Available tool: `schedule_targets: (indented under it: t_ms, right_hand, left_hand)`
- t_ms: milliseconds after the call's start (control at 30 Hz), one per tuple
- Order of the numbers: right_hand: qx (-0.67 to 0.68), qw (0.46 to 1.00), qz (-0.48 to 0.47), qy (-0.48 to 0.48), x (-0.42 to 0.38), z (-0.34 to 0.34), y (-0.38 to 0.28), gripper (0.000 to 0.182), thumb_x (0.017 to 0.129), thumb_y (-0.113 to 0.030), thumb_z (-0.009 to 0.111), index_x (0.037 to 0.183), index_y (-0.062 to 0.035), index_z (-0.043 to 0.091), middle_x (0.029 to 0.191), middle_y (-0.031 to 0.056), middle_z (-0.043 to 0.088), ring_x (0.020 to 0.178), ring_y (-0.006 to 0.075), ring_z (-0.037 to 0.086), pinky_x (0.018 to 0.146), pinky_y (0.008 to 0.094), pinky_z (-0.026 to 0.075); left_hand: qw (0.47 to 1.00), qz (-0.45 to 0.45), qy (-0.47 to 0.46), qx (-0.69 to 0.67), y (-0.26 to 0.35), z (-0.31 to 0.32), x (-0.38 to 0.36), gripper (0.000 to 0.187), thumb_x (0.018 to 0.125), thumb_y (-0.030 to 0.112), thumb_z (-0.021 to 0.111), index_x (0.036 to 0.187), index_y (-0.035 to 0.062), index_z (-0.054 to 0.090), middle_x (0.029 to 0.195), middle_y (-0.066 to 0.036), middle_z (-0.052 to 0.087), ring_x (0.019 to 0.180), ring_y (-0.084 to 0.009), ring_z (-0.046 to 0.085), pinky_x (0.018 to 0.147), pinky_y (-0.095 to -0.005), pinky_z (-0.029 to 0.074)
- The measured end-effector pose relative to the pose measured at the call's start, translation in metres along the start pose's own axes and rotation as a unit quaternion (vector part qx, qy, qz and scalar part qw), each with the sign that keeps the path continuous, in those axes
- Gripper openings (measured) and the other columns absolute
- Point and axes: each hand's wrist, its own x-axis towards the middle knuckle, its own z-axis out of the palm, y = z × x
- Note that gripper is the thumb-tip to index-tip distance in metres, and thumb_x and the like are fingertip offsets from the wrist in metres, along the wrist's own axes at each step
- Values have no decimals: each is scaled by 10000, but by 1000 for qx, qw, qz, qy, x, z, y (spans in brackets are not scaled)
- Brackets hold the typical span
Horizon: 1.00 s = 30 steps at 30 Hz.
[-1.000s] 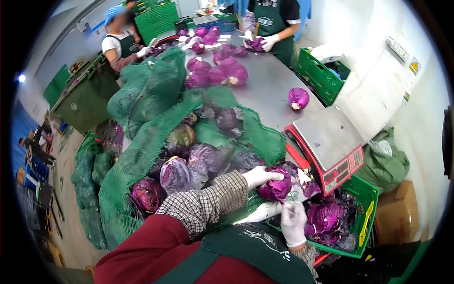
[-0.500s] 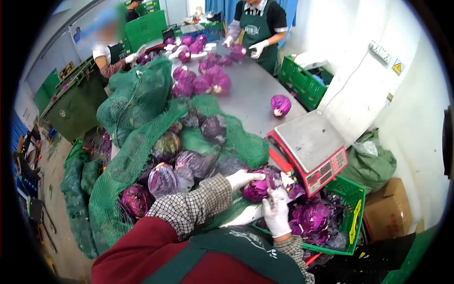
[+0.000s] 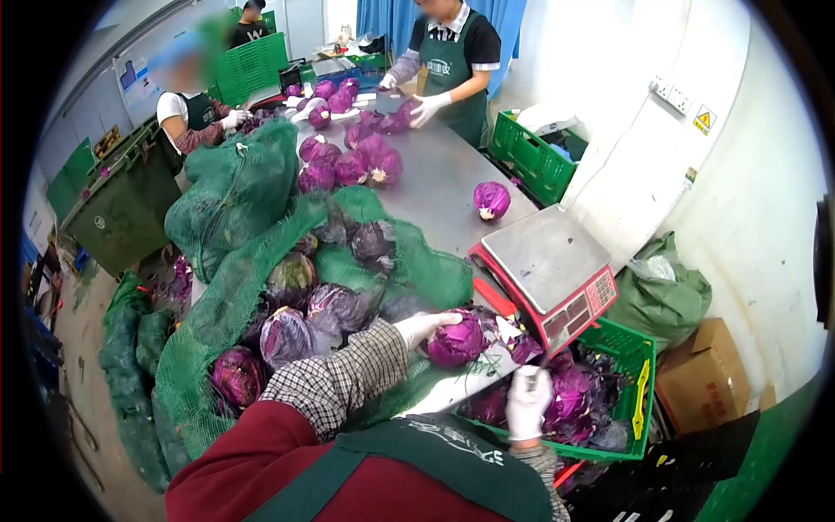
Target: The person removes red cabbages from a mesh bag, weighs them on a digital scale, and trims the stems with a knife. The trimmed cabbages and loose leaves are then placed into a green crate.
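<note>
My left hand (image 3: pixel 424 329), in a white glove, grips a red cabbage (image 3: pixel 456 340) at the table's near edge. My right hand (image 3: pixel 528 404), also gloved, is closed above the green crate (image 3: pixel 642 439). Something narrow and greyish shows at its fingers, too small to make out. Purple leaves and trimmed cabbage pieces (image 3: pixel 567 393) fill the crate below it. Pale cut scraps (image 3: pixel 509 329) lie just right of the held cabbage. To the left, dirty cabbages (image 3: pixel 285 337) spill from an opened green net bag (image 3: pixel 211 317).
A red scale (image 3: pixel 546 261) stands right of the held cabbage, with an orange-handled tool (image 3: pixel 494 297) beside it. One cabbage (image 3: pixel 492 200) sits behind the scale. Full net bags (image 3: pixel 235 196) crowd the left side. Two co-workers (image 3: pixel 457 65) (image 3: pixel 196 113) handle cabbages across the table.
My right hand has moved away from the cabbage, down and right over the crate. My left hand keeps its hold. The view has shifted, and the co-worker at the back has moved a cabbage.
</note>
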Motion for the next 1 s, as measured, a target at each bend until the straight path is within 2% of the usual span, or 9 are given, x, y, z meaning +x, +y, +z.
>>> schedule_targets:
  t_ms: [133, 333, 400, 433, 567, 800, 833, 867, 1000]
  right_hand:
    - [-132, 988, -85, 9, 6, -34, 9, 103, 867, -5, 588, 969, -19, 587, 833, 61, 562, 767, 192, 587, 672, 312, 489]
    - [-24, 983, 58, -170, -8, 7, -21, 219, 819, -158, 706, 970, -18, 632, 937, 156, 616, 883, 300, 616, 780, 363, 506]
    - [-55, 978, -20, -202, 2, 17, -37, 301, 798, -174, 727, 1020, 0, 623, 947, 167, 617, 880, 307, 619, 778, 367, 509]
    - [-32, 976, -44, -210, 4, 24, -27, 337, 789, -160, 740, 1042, 24, 614, 925, 142, 617, 855, 245, 625, 757, 332, 513]
    - [131, 925, 244, -259, 12, 29, -56, 345, 790, -148, 760, 1046, 13, 594, 799, 41, 589, 616, 96, 552, 557, 244, 465]
    - [61, 917, 224, -325, 19, 17, -46, 305, 828, -110, 686, 1097, -2, 591, 680, -9, 567, 511, 50, 496, 439, 197, 396]
    - [70, 922, 218, -313, 17, 16, -48, 282, 830, -39, 601, 1105, 19, 585, 704, 31, 597, 554, 71, 533, 486, 223, 447]
    - [-44, 954, 7, -295, 16, 20, -33, 356, 806, 13, 531, 1160, 40, 567, 796, 103, 662, 643, 169, 628, 590, 288, 519]
    - [-84, 962, 13, -260, 10, 15, 5, 444, 798, 33, 505, 1241, 52, 523, 1177, 206, 604, 1049, 242, 618, 852, 337, 497]
  left_hand:
    - [999, 16, 20, 32, 8, 8, -22, 459, 803, 383, 725, 1108, 47, 660, 933, -72, 697, 717, -160, 640, 650, -351, 517]
    - [979, 128, -103, 119, -16, -3, -30, 801, 765, 253, 787, 1392, -24, 372, 1317, -133, 531, 1221, -217, 492, 1074, -348, 358]
    - [969, 149, -126, 154, -8, 4, -46, 859, 751, 256, 802, 1411, -25, 328, 1336, -150, 509, 1255, -231, 465, 1093, -352, 335]
    - [959, 164, -131, 192, -9, 1, -44, 896, 741, 288, 808, 1417, -29, 313, 1368, -175, 468, 1284, -245, 438, 1106, -359, 319]
    - [944, 178, -154, 232, -7, -1, -53, 998, 691, 331, 826, 1441, -26, 273, 1419, -211, 397, 1323, -272, 387, 1124, -371, 293]
    - [904, 228, -145, 332, -8, 1, -54, 952, 711, 299, 811, 1439, -7, 279, 1409, -213, 404, 1309, -280, 398, 1114, -374, 308]
    - [909, 211, -143, 331, -2, 5, -65, 943, 716, 285, 808, 1441, 2, 275, 1413, -216, 394, 1306, -283, 398, 1111, -375, 310]
    - [906, 231, -134, 330, -14, 0, -54, 956, 710, 291, 813, 1444, 6, 271, 1423, -220, 377, 1321, -290, 377, 1115, -382, 302]
    - [907, 241, -124, 324, -20, -2, -54, 926, 726, 246, 801, 1446, 0, 272, 1438, -207, 374, 1327, -285, 381, 1127, -387, 289]
